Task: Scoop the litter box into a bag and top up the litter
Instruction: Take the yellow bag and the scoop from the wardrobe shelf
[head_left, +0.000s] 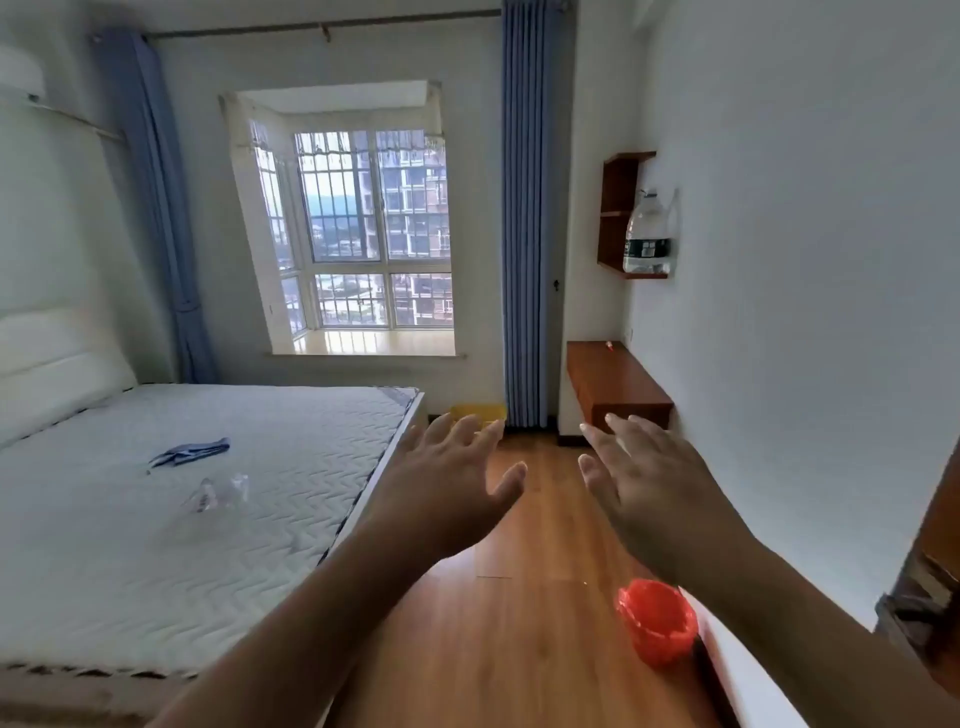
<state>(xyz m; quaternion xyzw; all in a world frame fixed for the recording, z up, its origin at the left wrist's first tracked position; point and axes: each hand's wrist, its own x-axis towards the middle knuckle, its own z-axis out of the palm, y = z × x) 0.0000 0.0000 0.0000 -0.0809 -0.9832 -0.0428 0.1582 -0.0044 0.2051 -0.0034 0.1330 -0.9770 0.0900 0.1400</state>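
Two empty hands raised over the wood floor beside the bed (182, 519).
Left hand (447, 488) and right hand (654, 488): fingers spread, gripping nothing. One red bag-lined bin (655, 626) right of bed; one yellow box (478, 413) beyond its foot.

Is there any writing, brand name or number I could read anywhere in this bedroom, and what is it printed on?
None can be read.
Large clear plastic water bottle on the wooden wall shelf: its dark label has white print, too small and blurred to make out.
Clear plastic wrapper on the white quilted mattress: no legible print.
Red bag-lined bin on the wooden floor: no text visible.
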